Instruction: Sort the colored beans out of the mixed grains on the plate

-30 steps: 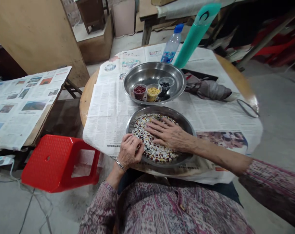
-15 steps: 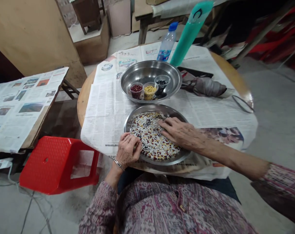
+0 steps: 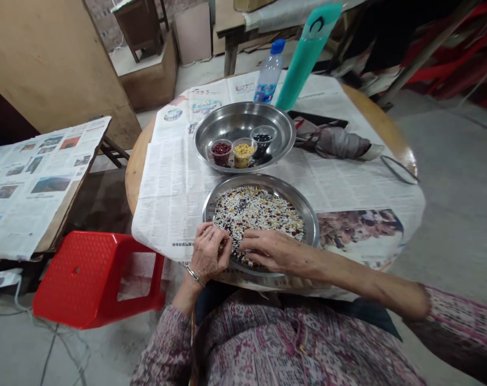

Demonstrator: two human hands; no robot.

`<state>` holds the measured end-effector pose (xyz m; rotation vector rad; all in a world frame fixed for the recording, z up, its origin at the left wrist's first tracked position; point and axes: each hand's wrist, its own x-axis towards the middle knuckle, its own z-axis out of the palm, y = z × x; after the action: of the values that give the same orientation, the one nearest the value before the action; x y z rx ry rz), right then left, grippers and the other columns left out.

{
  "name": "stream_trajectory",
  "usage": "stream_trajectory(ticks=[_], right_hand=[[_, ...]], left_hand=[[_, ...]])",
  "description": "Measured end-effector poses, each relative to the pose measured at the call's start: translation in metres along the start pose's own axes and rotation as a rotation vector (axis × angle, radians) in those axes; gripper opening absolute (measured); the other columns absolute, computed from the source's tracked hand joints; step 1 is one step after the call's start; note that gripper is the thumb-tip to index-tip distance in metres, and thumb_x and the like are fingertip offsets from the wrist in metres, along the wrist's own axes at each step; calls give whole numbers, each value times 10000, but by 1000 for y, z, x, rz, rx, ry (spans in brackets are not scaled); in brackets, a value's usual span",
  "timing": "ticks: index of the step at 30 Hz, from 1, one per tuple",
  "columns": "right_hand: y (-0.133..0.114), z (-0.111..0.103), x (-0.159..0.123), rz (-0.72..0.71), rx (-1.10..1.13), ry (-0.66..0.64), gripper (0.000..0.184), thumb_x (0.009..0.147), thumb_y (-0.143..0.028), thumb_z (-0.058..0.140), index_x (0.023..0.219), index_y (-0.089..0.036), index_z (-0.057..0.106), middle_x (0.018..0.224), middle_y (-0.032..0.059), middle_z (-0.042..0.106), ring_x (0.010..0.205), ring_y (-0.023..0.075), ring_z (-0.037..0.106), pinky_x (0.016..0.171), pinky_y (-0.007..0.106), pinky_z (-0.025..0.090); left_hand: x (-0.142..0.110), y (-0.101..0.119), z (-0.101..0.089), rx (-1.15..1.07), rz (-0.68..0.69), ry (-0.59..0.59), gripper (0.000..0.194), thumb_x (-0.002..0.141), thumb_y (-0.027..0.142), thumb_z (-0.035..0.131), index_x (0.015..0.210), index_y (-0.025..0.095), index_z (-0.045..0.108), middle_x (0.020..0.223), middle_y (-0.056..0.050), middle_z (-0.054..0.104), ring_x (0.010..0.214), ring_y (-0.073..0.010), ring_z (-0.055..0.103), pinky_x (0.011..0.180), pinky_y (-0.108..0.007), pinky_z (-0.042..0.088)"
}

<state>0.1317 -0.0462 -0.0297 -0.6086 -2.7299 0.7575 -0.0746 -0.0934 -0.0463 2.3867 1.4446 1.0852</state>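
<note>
A round steel tray in front of me holds a spread layer of mixed white, yellow, dark red and black grains and beans. My left hand is at the tray's left front rim, its fingers curled in; anything inside them is hidden. Just to its right, my right hand hovers low over or touches the grains, fingers bent and drawn together toward the left hand. Whether beans are between its fingertips is too small to tell. Behind stands a deeper steel basin with cups of red beans, yellow beans and black beans.
Newspaper covers the round wooden table. Toward the back stand a plastic bottle and a tall teal container. A folded umbrella lies at right. A red stool and a paper-covered table are at left.
My right hand has moved left and toward me across the tray, and its spread fingers have drawn together. My left hand has stayed at the rim. The view has shifted slightly.
</note>
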Motion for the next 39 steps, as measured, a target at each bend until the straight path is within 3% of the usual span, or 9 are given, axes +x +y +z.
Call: stream_trajectory(ticks=[2,4,12,16,21,25,28,34,39], right_hand=[[6,-3,-6,-3,-12,-51,172,920,-176,496,942,-210,663,872,36,621,775,150,602,672,268,482],[17,-7,-10,23,-88,-14,201,928,-182,475,972,-211,668,888,49,624,792,162,611,685,284,493],[65,-18,1,314,-309,373,272,944,-276,450,1089,-191,663,977,89,655,890,215,637,826,358,533],[48,-8,14,288,-268,334,271,959,-290,440,1065,-196,670,959,88,649,851,203,630,784,340,529],[19,6,32,91,-174,220,221,968,-244,449,992,-183,660,928,74,611,852,177,592,760,307,511],[24,2,43,-11,-228,171,206,958,-208,461,964,-178,665,955,81,614,926,194,571,786,312,498],[41,-10,47,45,-326,205,234,954,-174,437,987,-172,669,973,95,624,965,211,560,812,324,487],[64,-24,53,329,-454,284,261,948,-213,443,1037,-160,683,1027,121,651,1013,261,549,842,371,483],[51,-16,65,275,-412,224,297,949,-264,466,1146,-139,650,1099,142,630,1054,277,526,887,399,469]], left_hand=[[0,0,0,1,-2,7,75,903,165,497,842,208,501,746,5,593,730,-152,587,953,-394,444],[0,0,0,0,-1,10,76,899,161,503,839,207,500,741,7,590,725,-149,583,950,-388,445],[1,0,0,8,-8,7,81,903,179,495,829,212,499,735,8,594,722,-150,593,959,-391,442],[0,0,0,14,2,15,75,901,166,497,841,212,495,737,7,595,727,-150,591,961,-399,445],[-1,-1,2,25,5,19,82,896,143,490,853,213,485,744,9,581,734,-151,581,962,-408,453],[0,-1,2,24,17,34,85,890,142,495,845,213,481,732,14,570,720,-148,579,951,-402,459],[0,0,1,22,8,29,90,889,138,498,837,211,481,735,15,575,723,-146,579,955,-397,453],[0,2,0,18,13,48,90,894,150,494,826,207,478,725,15,570,709,-142,573,948,-385,446],[0,2,1,11,12,56,87,892,152,491,825,206,478,731,10,569,709,-143,566,941,-381,448]])
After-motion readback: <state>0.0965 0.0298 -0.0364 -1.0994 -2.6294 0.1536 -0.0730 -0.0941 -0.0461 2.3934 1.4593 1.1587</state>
